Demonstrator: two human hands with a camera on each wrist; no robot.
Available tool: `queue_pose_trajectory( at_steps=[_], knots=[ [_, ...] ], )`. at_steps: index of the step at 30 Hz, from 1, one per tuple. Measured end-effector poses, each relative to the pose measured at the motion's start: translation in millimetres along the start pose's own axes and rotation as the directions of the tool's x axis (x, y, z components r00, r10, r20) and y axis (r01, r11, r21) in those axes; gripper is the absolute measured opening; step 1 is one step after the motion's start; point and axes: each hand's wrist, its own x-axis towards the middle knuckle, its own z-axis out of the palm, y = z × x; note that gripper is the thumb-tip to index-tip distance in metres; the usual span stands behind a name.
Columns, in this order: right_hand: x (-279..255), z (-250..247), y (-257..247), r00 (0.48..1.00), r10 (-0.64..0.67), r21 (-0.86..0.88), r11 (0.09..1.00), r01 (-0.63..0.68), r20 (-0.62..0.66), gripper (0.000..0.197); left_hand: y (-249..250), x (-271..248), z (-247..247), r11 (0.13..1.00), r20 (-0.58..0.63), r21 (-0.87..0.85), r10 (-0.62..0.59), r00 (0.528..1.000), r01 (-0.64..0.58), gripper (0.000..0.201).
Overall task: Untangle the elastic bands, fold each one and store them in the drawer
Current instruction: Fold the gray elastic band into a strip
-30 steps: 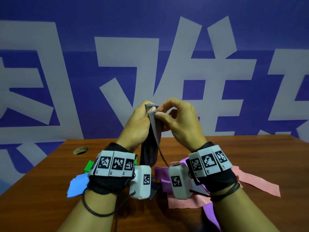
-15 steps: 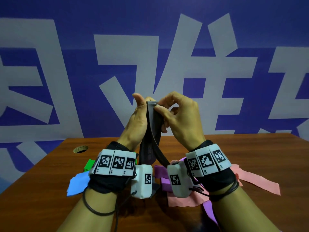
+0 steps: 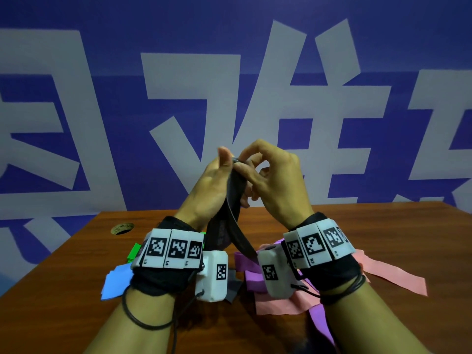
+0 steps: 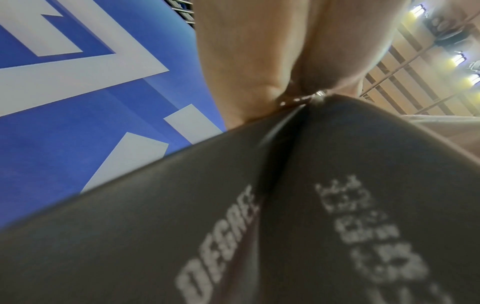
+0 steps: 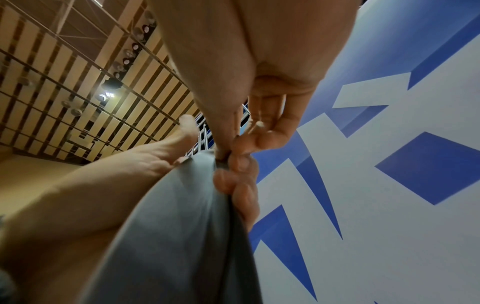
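A dark grey elastic band (image 3: 231, 200) hangs doubled between both raised hands above the table. My left hand (image 3: 217, 175) holds its top from the left with the thumb up. My right hand (image 3: 251, 169) pinches the same top edge with thumb and forefinger. In the left wrist view the grey band (image 4: 259, 216) fills the frame with white print on it. In the right wrist view the right hand's fingertips (image 5: 226, 152) pinch the grey band (image 5: 182, 216) against the left hand. On the table lie a purple band (image 3: 249, 269), a pink band (image 3: 396, 275), a blue band (image 3: 117, 282) and a green band (image 3: 134, 251).
The brown wooden table (image 3: 383, 226) has a round cable hole (image 3: 122, 228) at its back left. A blue wall with large white characters (image 3: 178, 98) stands right behind it. No drawer is in view.
Both hands have risen slightly with the grey band. The left thumb has straightened upward, and the right fingers have slid onto the band's top edge.
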Motion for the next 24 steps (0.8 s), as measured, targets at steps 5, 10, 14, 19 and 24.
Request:
queue_pose_trajectory(
  at_steps=[5,10,14,19,24],
  knots=[
    [2,2,5,0.995,-0.050,-0.149,0.988,0.036,-0.090,0.015,-2,1,-4,0.997,0.004,0.075,0.019,1.000,-0.019,0.026],
    [3,6,4,0.978,-0.121,-0.188,0.978,0.088,-0.169,0.008,-1,1,-6,0.999,0.016,0.018,0.042,0.999,-0.042,0.029],
    [2,7,1,0.963,-0.151,-0.203,0.973,0.106,-0.223,0.009,-2,3,-8,0.998,0.029,-0.006,0.057,0.998,-0.057,0.027],
    [2,4,7,0.973,-0.101,-0.246,0.968,0.048,-0.208,0.009,-6,3,-14,0.997,0.102,0.070,0.028,0.994,-0.035,0.013],
    [5,-5,11,0.994,0.055,0.042,0.998,-0.052,-0.089,0.011,-2,2,-10,0.994,0.115,0.103,0.027,0.993,-0.039,0.009]
  ],
)
